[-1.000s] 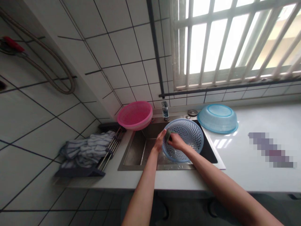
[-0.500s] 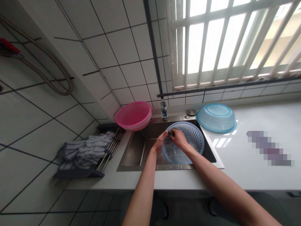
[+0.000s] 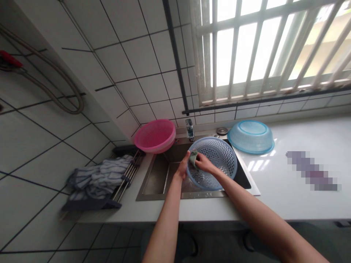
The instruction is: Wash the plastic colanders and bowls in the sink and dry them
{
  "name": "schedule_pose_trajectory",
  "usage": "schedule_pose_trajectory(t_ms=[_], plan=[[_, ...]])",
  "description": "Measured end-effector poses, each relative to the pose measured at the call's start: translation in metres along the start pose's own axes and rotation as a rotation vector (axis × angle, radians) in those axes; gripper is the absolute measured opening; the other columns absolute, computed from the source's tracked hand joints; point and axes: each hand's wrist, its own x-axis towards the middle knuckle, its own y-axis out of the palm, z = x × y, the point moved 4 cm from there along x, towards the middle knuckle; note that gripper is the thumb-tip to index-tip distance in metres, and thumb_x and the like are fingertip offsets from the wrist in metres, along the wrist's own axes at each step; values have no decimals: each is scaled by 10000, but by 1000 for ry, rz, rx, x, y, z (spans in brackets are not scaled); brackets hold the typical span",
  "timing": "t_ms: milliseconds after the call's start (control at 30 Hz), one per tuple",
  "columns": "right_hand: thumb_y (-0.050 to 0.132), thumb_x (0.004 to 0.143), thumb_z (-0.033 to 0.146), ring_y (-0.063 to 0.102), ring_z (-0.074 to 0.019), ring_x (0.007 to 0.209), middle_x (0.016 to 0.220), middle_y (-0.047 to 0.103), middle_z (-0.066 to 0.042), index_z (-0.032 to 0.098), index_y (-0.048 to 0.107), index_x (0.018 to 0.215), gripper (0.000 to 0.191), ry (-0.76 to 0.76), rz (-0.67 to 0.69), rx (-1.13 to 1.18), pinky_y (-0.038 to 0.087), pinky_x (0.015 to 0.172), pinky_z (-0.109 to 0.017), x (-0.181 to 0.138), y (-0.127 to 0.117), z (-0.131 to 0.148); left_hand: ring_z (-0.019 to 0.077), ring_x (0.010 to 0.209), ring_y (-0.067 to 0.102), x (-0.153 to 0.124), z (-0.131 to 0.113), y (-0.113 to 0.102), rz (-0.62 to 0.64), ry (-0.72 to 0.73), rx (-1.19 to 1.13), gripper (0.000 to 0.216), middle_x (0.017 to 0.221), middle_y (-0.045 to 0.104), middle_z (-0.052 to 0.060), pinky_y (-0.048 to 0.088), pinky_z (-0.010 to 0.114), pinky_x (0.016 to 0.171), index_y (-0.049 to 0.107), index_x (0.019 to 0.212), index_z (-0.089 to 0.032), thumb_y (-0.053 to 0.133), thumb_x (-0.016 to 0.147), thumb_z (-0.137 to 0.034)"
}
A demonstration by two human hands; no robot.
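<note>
In the steel sink (image 3: 156,179), the left hand (image 3: 183,166) clamps the tilted blue basket (image 3: 219,160) by its rim while the right hand (image 3: 204,165) pinches a sponge (image 3: 193,157) against it (wet plastic, probably), so hard scrubbing could wrench it free.

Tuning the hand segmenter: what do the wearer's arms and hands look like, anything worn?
Both forearms are bare to the frame edge, no sleeves. Left hand and right hand wear no gloves; no watch, band or ring shows at this size.

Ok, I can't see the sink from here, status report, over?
Left hand grips blue colander rim, over the sink. Right hand presses scrub pad on it. Off to the sides: pink colander, blue basin.
</note>
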Motion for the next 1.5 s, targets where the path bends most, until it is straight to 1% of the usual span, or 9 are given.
schedule_pose_trajectory(t_ms=[133,300,400,633,767,1000,1200,1300,1500], plan=[[547,846,304,604,-203,840,958,723,-68,174,660,946,199,27,-186,-20,486,768,-293,3,-8,0,358,1252,690,0,4,1,27,-4,35,660,1224,784,158,492,484,1142,702,1353,-127,739,898,-604],[576,801,233,570,-165,723,839,704,-42,174,650,831,100,-6,227,-99,440,685,-260,-5,23,-6,318,1256,692,0,-8,-1,-45,139,-16,688,1254,776,136,500,458,1137,678,1387,-156,694,909,-651],[568,768,209,531,-143,665,758,666,-20,172,624,762,67,42,291,-114,403,635,-242,-7,32,-12,317,1268,684,1,-8,-2,-86,125,-8,719,1266,773,121,499,460,1135,665,1403,-179,662,908,-699],[545,810,375,602,-188,818,905,708,-62,169,641,902,246,159,-250,186,505,746,-276,9,-17,-2,328,1326,635,1,2,2,-19,142,169,667,1315,746,136,412,467,1195,706,1324,-179,756,862,-657],[536,810,464,581,-177,772,884,681,-52,183,623,905,310,202,-347,274,495,707,-272,7,-36,6,318,1328,629,-1,3,6,50,168,206,658,1339,727,135,399,477,1188,667,1377,-213,758,874,-629],[614,768,375,440,-126,623,703,558,8,187,604,788,189,257,255,217,397,590,-250,-12,11,10,306,1183,657,3,-5,-9,-136,257,404,539,1101,774,91,422,414,1128,771,1030,-176,758,827,-675],[584,759,431,527,-152,710,804,638,-33,174,619,838,271,249,-222,283,454,661,-262,1,-24,5,299,1207,643,10,4,-7,-23,258,414,549,1200,750,116,411,411,1138,766,1119,-161,742,860,-644],[582,745,438,573,-173,752,840,681,-52,170,640,877,303,275,-300,284,473,690,-267,5,-38,2,309,1241,641,7,8,-5,14,178,371,567,1246,737,131,425,425,1142,740,1195,-164,803,829,-593],[614,765,347,561,-157,726,840,700,-48,154,679,834,215,161,150,208,485,707,-275,-4,-1,6,284,1199,697,-5,1,-10,-75,73,205,808,1317,729,111,485,463,1106,476,1557,-297,772,869,-601]])
